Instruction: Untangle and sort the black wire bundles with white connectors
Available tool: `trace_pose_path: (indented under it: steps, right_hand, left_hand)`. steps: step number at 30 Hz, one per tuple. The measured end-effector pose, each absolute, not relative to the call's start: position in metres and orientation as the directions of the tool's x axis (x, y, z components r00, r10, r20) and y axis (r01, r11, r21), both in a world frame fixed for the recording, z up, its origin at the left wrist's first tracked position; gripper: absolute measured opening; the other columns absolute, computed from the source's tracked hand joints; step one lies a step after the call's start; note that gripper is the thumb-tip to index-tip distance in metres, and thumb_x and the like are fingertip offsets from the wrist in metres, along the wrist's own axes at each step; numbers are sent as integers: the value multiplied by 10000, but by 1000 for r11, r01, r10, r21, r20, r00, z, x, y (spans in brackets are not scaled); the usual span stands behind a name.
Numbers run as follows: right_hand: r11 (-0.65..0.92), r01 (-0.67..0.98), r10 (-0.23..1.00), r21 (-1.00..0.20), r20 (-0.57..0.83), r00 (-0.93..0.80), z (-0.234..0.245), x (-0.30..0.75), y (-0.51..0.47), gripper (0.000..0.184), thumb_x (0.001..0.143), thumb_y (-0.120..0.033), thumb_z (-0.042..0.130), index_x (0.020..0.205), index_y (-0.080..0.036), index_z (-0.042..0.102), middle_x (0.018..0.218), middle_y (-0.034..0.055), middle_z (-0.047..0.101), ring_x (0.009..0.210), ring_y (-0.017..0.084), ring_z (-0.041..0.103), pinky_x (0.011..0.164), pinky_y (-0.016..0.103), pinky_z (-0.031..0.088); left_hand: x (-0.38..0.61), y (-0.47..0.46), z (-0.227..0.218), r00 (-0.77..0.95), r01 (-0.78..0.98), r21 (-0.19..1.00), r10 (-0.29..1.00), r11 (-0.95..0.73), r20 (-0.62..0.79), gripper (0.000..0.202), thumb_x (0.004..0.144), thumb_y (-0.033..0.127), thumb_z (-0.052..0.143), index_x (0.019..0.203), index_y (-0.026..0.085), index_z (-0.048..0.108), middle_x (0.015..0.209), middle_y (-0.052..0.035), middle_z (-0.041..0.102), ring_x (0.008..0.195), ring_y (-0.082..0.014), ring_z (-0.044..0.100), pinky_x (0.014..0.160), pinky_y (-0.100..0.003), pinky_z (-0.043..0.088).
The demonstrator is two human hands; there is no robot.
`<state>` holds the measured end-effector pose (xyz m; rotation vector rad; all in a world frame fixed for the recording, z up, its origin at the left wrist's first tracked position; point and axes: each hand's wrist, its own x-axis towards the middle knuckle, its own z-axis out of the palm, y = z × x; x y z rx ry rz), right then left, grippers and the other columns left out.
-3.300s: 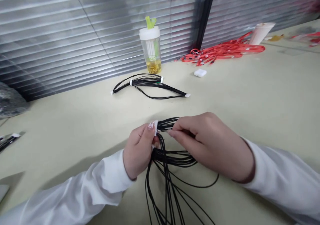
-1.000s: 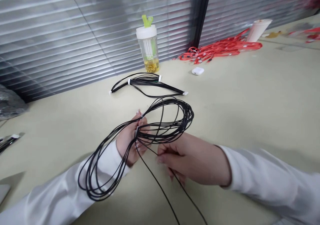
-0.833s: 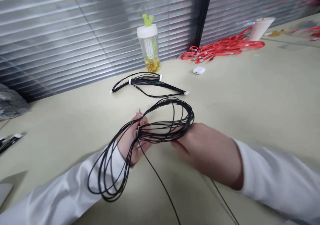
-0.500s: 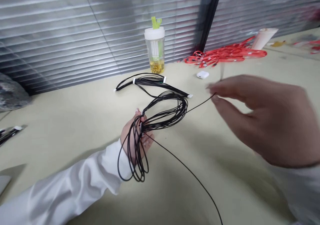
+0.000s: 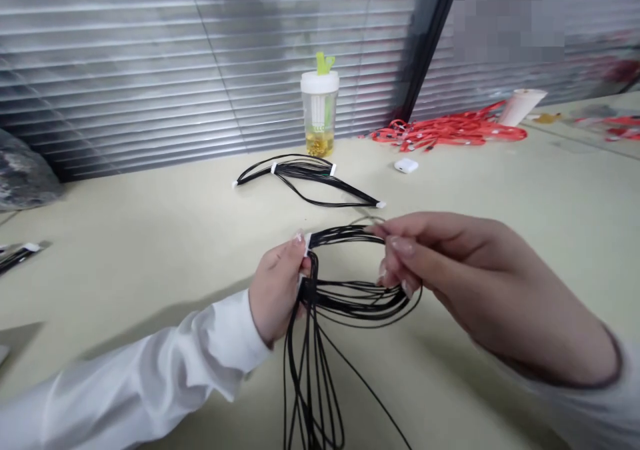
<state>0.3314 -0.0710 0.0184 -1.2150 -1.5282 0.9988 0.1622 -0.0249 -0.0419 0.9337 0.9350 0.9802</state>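
Note:
A bundle of thin black wires [image 5: 345,297] with a white connector [image 5: 307,242] at its top hangs between my hands above the pale table [image 5: 500,197]. My left hand [image 5: 277,289] is closed, pinching the bundle just below the connector. My right hand [image 5: 450,263] is closed too, its fingertips pinching the wire loop on the right side. Long loops of the wires trail down towards the bottom edge of the view.
A second black wire harness [image 5: 307,177] with white connectors lies further back. Behind it stands a clear bottle [image 5: 320,113] with a white lid. A small white case [image 5: 406,165], red lanyards [image 5: 445,130] and a white cup [image 5: 520,107] sit at the back right. More wires [image 5: 15,255] lie at the left edge.
My right hand, which had lifted away pulling a single wire out to the right, has come back down and pinched the loop. The bundle now hangs downwards from my left hand.

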Motion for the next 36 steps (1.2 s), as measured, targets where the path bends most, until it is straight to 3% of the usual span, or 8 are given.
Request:
trace_pose_path:
  steps: [3, 6, 10, 25, 36]
  right_hand:
    - [263, 559, 965, -786, 224, -139, 16, 336, -66, 151, 808, -254, 535, 723, -167, 625, 584, -15, 571, 521, 51, 480, 475, 159, 376]
    - [336, 683, 940, -648, 276, -200, 13, 336, -67, 199, 804, -242, 522, 646, -169, 618, 509, -40, 518, 459, 33, 394, 447, 159, 320]
    - [355, 710, 935, -608, 253, -250, 9, 334, -66, 233, 813, -237, 502, 622, -163, 613, 487, -48, 491, 454, 25, 373, 460, 147, 310]
    - [365, 711, 931, -600, 236, -279, 4, 329, -63, 177, 796, -184, 508, 653, -177, 612, 547, -55, 538, 487, 28, 413, 519, 164, 312]
    - [595, 677, 787, -434, 486, -380, -6, 327, -65, 136, 771, -86, 523, 750, -164, 632, 679, -40, 611, 603, 44, 515, 578, 164, 355]
  left_hand:
    - [163, -29, -40, 256, -203, 953, 951, 227, -172, 474, 687, 563, 565, 532, 158, 375, 426, 69, 303, 330, -33, 263, 298, -170, 224]
    - [162, -31, -41, 236, -127, 982, 965, 143, -110, 484, 716, 584, 516, 532, 156, 386, 431, 56, 340, 348, -40, 288, 311, -174, 228]
    - [161, -32, -44, 245, -97, 993, 969, 64, -39, 474, 754, 551, 496, 527, 147, 398, 449, 42, 374, 390, -40, 308, 349, -174, 234]
    - [161, -33, -46, 285, -74, 994, 957, 79, -55, 456, 793, 525, 453, 536, 157, 369, 449, 46, 340, 396, -44, 280, 367, -179, 221]
    - [159, -35, -44, 269, 24, 1000, 963, 14, -19, 475, 810, 527, 421, 523, 150, 405, 452, 29, 382, 404, -51, 324, 385, -184, 272]
